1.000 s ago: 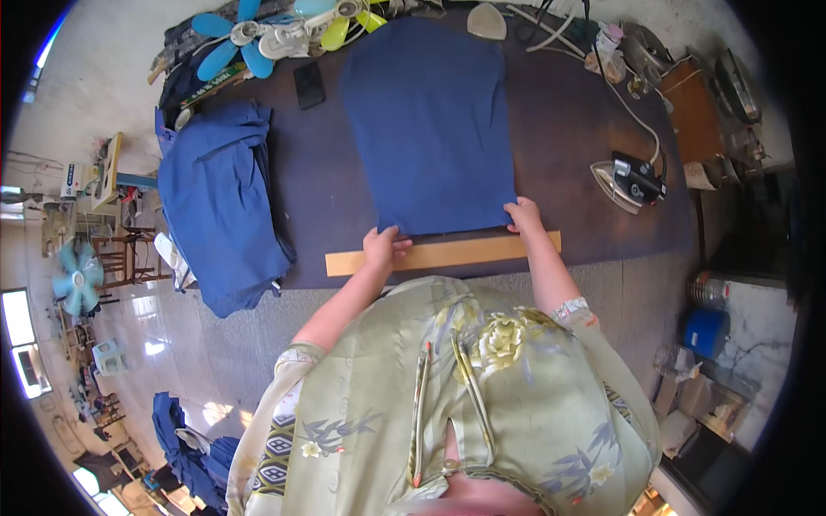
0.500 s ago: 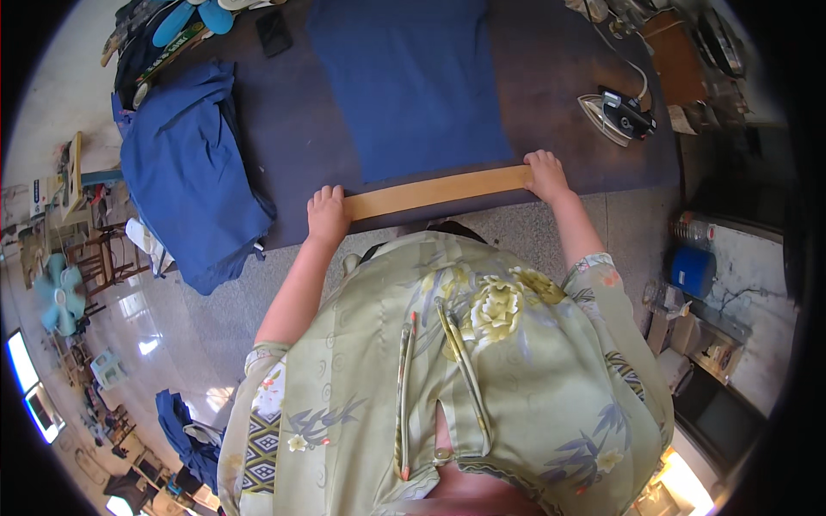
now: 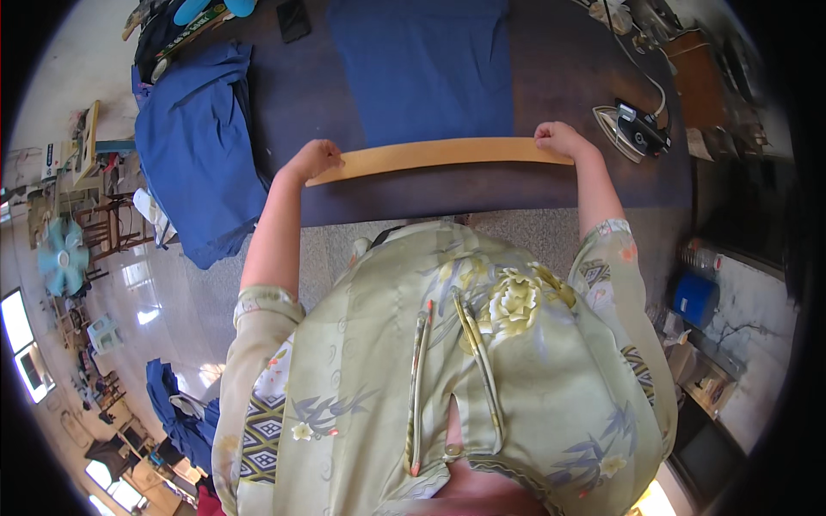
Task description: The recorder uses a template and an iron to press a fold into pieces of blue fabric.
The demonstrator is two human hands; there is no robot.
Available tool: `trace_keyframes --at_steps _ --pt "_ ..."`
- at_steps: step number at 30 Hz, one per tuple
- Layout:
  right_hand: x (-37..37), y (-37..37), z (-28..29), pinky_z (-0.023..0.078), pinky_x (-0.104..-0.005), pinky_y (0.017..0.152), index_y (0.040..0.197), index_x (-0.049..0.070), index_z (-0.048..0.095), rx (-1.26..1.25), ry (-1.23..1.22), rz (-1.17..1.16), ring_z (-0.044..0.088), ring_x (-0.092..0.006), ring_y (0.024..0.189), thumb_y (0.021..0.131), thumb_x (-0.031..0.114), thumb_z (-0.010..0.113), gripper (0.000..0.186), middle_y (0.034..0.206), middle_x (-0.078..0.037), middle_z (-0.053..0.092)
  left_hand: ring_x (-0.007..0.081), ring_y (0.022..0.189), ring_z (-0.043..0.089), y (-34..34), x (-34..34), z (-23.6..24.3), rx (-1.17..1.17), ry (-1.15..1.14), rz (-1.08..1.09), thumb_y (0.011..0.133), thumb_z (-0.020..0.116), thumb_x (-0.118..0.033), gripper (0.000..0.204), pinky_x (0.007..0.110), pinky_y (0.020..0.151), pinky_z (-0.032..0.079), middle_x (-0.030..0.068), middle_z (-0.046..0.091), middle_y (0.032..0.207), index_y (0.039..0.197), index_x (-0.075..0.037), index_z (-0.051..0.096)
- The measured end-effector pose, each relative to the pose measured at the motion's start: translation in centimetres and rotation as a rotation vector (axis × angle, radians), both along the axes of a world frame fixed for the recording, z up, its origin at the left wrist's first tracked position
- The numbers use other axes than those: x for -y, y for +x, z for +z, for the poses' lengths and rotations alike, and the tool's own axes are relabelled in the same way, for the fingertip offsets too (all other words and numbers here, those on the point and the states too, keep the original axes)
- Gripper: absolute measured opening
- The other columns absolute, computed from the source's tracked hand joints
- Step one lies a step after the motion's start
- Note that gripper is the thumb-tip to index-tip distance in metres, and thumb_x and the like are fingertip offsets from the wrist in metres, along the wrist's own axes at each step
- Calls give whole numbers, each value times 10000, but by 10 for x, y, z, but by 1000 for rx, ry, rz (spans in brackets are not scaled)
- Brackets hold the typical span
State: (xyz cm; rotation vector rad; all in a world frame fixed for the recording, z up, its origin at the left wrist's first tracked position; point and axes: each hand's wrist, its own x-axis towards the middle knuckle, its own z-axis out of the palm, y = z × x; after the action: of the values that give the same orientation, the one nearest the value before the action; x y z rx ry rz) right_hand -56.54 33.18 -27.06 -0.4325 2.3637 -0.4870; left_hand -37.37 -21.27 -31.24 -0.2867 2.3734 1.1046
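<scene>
A long, flat tan strip (image 3: 439, 150) lies across the dark table top (image 3: 422, 193), along the lower edge of a flat blue fabric panel (image 3: 422, 69). My left hand (image 3: 317, 158) grips the strip's left end with curled fingers, and my right hand (image 3: 559, 139) is closed on its right end. To the left, a loose pile of blue fabric (image 3: 194, 146) drapes over the table's near edge. An iron (image 3: 637, 129) with a cord rests on the table to the right of my right hand.
At the back sit a black phone (image 3: 292, 19), blue fan blades (image 3: 198, 9) and mixed clutter. Beyond the table's left side are chairs (image 3: 107, 232) and a standing fan (image 3: 62, 254). A blue drum (image 3: 693, 299) and boxes stand at the right wall. More blue cloth hangs at lower left.
My hands have gone from the blue panel's lower corners to the tan strip's ends. Since half a second ago they have moved farther apart along it, fingers now curled. The head view has shifted.
</scene>
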Motion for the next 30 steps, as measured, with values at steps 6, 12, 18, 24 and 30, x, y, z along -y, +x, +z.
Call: trace_keyframes --at_steps 6,12,18,24,30 --pt "21 -21 -16 499 -346 851 966 117 685 -61 149 78 660 -210 916 805 196 691 179 913 -67 705 286 972 667 -28 -12 -7 139 -336 -122 742 763 -236 311 391 856 496 116 715 994 1013 -86 731" --pt "19 -22 -33 498 -377 865 929 136 682 -106 233 143 667 -260 949 797 225 656 162 936 -87 708 300 1073 641 -39 -44 8 262 -595 -144 767 706 -257 300 432 932 466 88 705 1079 1038 -130 729" --pt "19 -16 -39 491 -416 858 907 135 682 -200 199 171 664 -289 937 803 208 639 134 916 -93 706 298 1057 647 -37 -38 0 244 -645 -150 755 707 -281 320 420 891 496 87 703 1075 1038 -134 722" --pt "19 -13 -42 426 -455 932 952 173 698 -192 245 185 626 -292 1041 854 208 582 156 1010 -76 707 306 1142 614 -43 -45 8 317 -646 -144 803 690 -238 309 457 955 454 107 681 1169 1087 -121 725" --pt "22 -9 -43 409 -447 960 944 166 695 -230 228 179 606 -297 1064 857 207 577 152 1008 -87 703 302 1129 623 -35 -42 8 291 -663 -129 818 689 -257 290 455 944 463 110 687 1151 1069 -118 727"
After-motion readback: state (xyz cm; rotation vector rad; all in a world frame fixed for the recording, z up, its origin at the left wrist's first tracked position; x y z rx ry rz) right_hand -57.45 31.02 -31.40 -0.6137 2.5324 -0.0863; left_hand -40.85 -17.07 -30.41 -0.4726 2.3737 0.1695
